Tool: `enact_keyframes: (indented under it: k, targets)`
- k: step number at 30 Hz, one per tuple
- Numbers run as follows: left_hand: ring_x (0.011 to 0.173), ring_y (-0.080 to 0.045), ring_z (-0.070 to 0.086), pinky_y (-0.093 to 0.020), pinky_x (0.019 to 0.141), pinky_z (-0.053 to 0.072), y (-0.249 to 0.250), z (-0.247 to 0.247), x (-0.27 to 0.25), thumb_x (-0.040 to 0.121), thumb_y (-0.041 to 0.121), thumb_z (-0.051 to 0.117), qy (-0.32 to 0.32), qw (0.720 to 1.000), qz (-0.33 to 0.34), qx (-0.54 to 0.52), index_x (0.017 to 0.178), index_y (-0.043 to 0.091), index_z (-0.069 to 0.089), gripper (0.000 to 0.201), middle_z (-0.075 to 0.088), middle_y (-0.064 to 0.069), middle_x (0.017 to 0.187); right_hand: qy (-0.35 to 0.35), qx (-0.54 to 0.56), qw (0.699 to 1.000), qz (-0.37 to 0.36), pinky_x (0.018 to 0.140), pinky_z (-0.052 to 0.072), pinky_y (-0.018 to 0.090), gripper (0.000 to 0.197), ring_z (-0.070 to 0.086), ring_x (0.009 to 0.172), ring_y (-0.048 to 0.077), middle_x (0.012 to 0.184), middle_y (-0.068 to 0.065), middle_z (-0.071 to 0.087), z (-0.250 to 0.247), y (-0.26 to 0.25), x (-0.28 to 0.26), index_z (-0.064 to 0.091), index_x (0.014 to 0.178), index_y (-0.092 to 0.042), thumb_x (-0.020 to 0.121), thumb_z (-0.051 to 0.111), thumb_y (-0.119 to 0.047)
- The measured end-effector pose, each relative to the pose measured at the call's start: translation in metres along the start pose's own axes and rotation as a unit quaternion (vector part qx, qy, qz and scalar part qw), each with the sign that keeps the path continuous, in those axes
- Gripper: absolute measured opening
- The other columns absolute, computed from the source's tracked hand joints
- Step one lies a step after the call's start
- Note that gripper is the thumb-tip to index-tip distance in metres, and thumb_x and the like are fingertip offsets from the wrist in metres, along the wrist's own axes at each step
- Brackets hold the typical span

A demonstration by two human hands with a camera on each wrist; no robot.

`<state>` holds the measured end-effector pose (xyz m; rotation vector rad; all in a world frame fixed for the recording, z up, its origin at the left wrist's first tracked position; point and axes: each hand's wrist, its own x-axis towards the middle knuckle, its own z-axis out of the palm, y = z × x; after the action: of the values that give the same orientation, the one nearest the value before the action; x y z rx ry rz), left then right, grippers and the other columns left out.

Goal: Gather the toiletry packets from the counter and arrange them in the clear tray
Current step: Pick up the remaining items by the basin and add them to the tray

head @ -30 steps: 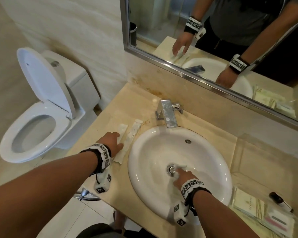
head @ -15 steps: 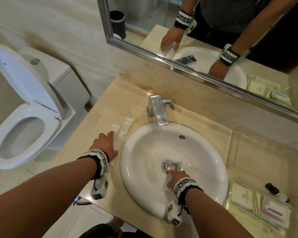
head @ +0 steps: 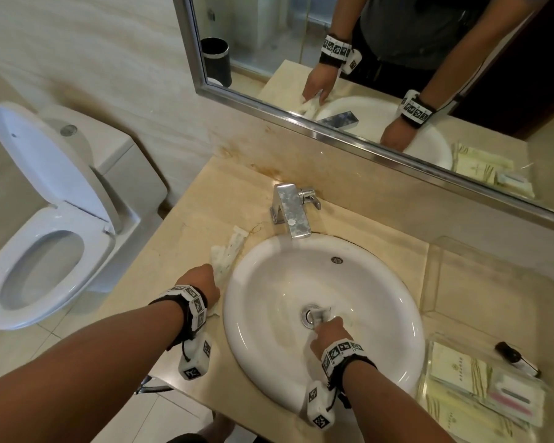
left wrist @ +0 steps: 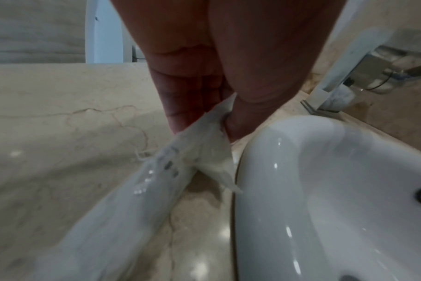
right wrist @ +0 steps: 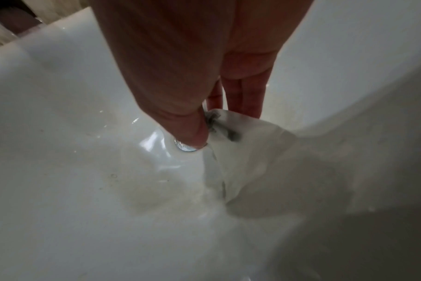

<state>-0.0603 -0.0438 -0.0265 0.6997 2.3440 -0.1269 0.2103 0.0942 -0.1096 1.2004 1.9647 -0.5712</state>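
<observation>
Inside the white sink (head: 269,362), by the drain (head: 309,315): right hand (head: 328,334) pinching a clear packet (right wrist: 243,152), its dark print too blurred to read. On the counter (head: 179,251), beside the sink: left hand (head: 202,284) gripping white packets (head: 227,254). Far right, in the clear tray (head: 429,391): cream packets (head: 458,367), apparently bearing a small crest.

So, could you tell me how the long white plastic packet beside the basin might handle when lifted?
Probably floppy: the long white plastic packet sags from the left hand. It looks thin, so likely light. Its glossy film may slip, so a firm pinch seems wise.
</observation>
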Motion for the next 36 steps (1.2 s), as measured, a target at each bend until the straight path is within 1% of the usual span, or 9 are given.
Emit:
enact_keyframes:
  k: [3, 7, 12, 15, 17, 21, 29, 32, 36]
  targets:
    - [0.085, -0.021, 0.051, -0.029, 0.071, 0.041, -0.001, -0.006, -0.003, 0.092, 0.024, 0.054, 0.002, 1.000, 0.005, -0.022, 0.104, 0.014, 0.050, 0.017, 0.060, -0.008, 0.113, 0.002, -0.039, 0.999, -0.026, 0.087, 0.048, 0.030, 0.046, 0.055, 0.119, 0.028, 0.133, 0.016, 0.052, -0.008, 0.000, 0.000, 0.048, 0.143, -0.014, 0.098, 0.041, -0.020]
    - [0.095, -0.025, 0.056, -0.031, 0.075, 0.042, 0.001, -0.013, -0.010, 0.092, 0.030, 0.054, 0.039, 0.996, 0.038, -0.066, 0.124, 0.011, 0.046, 0.037, 0.058, -0.009, 0.118, -0.006, -0.090, 0.995, -0.044, 0.054, 0.027, 0.019, 0.036, 0.058, 0.119, 0.029, 0.132, 0.012, 0.057, -0.015, 0.001, -0.006, 0.063, 0.128, -0.014, 0.094, 0.056, -0.023]
    - [0.084, -0.025, 0.057, -0.037, 0.076, 0.051, 0.012, -0.024, -0.020, 0.090, 0.036, 0.055, 0.063, 0.986, 0.105, -0.111, 0.112, 0.014, 0.045, 0.032, 0.060, -0.006, 0.101, 0.060, 0.086, 0.992, -0.063, 0.074, 0.045, 0.029, 0.037, 0.062, 0.113, 0.028, 0.130, 0.010, 0.060, -0.031, 0.004, -0.023, 0.057, 0.129, -0.016, 0.095, 0.045, -0.010]
    - [0.090, -0.025, 0.059, -0.036, 0.080, 0.050, 0.025, -0.029, -0.031, 0.088, 0.039, 0.061, 0.049, 0.980, 0.161, -0.106, 0.110, 0.019, 0.048, 0.032, 0.060, -0.001, 0.101, 0.113, 0.193, 0.973, -0.050, 0.080, 0.043, 0.023, 0.026, 0.065, 0.097, 0.021, 0.105, 0.001, 0.070, -0.040, 0.012, -0.037, 0.071, 0.103, -0.024, 0.098, 0.049, -0.011]
    - [0.090, -0.024, 0.059, -0.032, 0.077, 0.046, 0.038, -0.034, -0.042, 0.087, 0.038, 0.065, 0.036, 0.975, 0.196, -0.095, 0.101, 0.022, 0.052, 0.025, 0.061, 0.000, 0.097, 0.151, 0.265, 0.951, -0.048, 0.082, 0.045, 0.022, 0.034, 0.061, 0.087, 0.016, 0.097, -0.005, 0.068, -0.048, 0.018, -0.044, 0.065, 0.084, -0.030, 0.091, 0.050, 0.000]
    - [0.088, -0.025, 0.062, -0.029, 0.073, 0.046, 0.067, -0.039, -0.062, 0.082, 0.035, 0.069, -0.010, 0.967, 0.247, -0.061, 0.094, 0.017, 0.063, 0.022, 0.066, -0.002, 0.094, 0.180, 0.334, 0.923, -0.070, 0.077, 0.051, 0.027, 0.034, 0.061, 0.079, 0.015, 0.085, -0.008, 0.062, -0.067, 0.031, -0.076, 0.053, 0.080, -0.026, 0.083, 0.052, 0.008]
    - [0.083, -0.020, 0.068, -0.033, 0.078, 0.054, 0.140, -0.036, -0.111, 0.079, 0.021, 0.073, -0.069, 0.952, 0.292, -0.058, 0.101, 0.016, 0.060, 0.026, 0.069, 0.001, 0.087, 0.234, 0.440, 0.863, -0.085, 0.069, 0.045, 0.027, 0.017, 0.057, 0.076, 0.013, 0.083, -0.007, 0.058, -0.070, 0.060, -0.128, 0.057, 0.092, -0.022, 0.084, 0.066, -0.010]
    - [0.070, -0.017, 0.071, -0.035, 0.067, 0.059, 0.167, -0.032, -0.127, 0.081, 0.010, 0.069, -0.082, 0.941, 0.315, -0.092, 0.099, 0.016, 0.058, 0.021, 0.072, -0.004, 0.085, 0.261, 0.462, 0.844, -0.084, 0.067, 0.043, 0.023, 0.018, 0.057, 0.077, 0.011, 0.085, -0.008, 0.058, -0.064, 0.074, -0.146, 0.059, 0.095, -0.022, 0.083, 0.069, -0.015]
    - [0.059, -0.020, 0.061, -0.030, 0.054, 0.052, 0.203, -0.020, -0.147, 0.084, 0.003, 0.055, -0.066, 0.931, 0.344, -0.105, 0.090, 0.015, 0.056, 0.013, 0.064, -0.009, 0.079, 0.262, 0.471, 0.838, -0.081, 0.068, 0.043, 0.025, 0.022, 0.054, 0.072, 0.006, 0.080, -0.011, 0.057, -0.051, 0.096, -0.164, 0.056, 0.083, -0.032, 0.080, 0.070, -0.015]
